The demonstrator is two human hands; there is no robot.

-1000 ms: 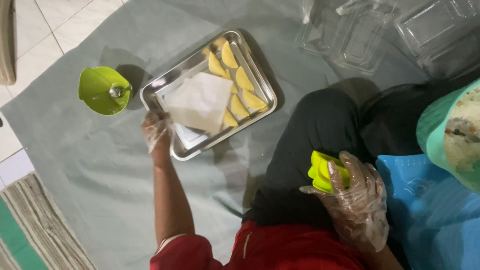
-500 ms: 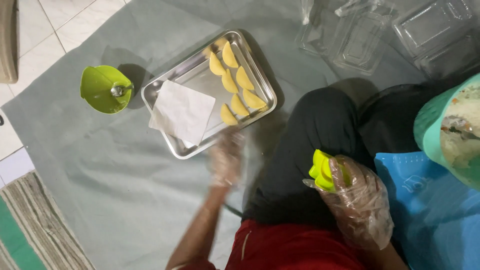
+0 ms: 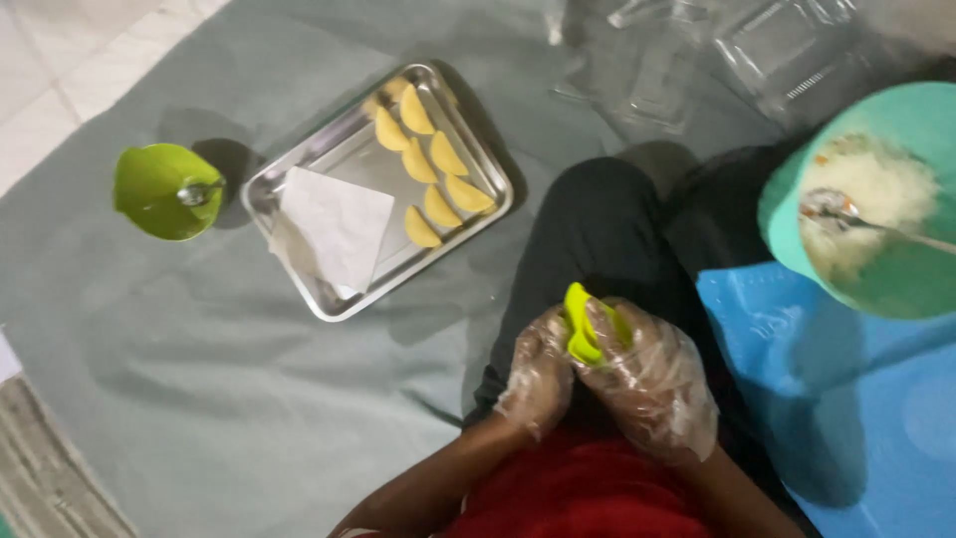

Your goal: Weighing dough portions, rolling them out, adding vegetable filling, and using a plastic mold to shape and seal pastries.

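Both my hands wear clear plastic gloves and meet over my lap. My right hand grips a yellow-green folding dumpling mould, and my left hand touches it from the left. To the upper left, a steel tray on the grey cloth holds several yellow half-moon pastries and a sheet of white paper.
A small green bowl with a spoon stands left of the tray. A teal bowl of pale filling with a spoon sits at the right over a blue mat. Clear plastic containers lie at the top. Tiled floor shows at the top left.
My left hand has left the tray's near corner and come back to my lap, joining my right hand on the mould. The view has shifted so the teal bowl shows more fully.
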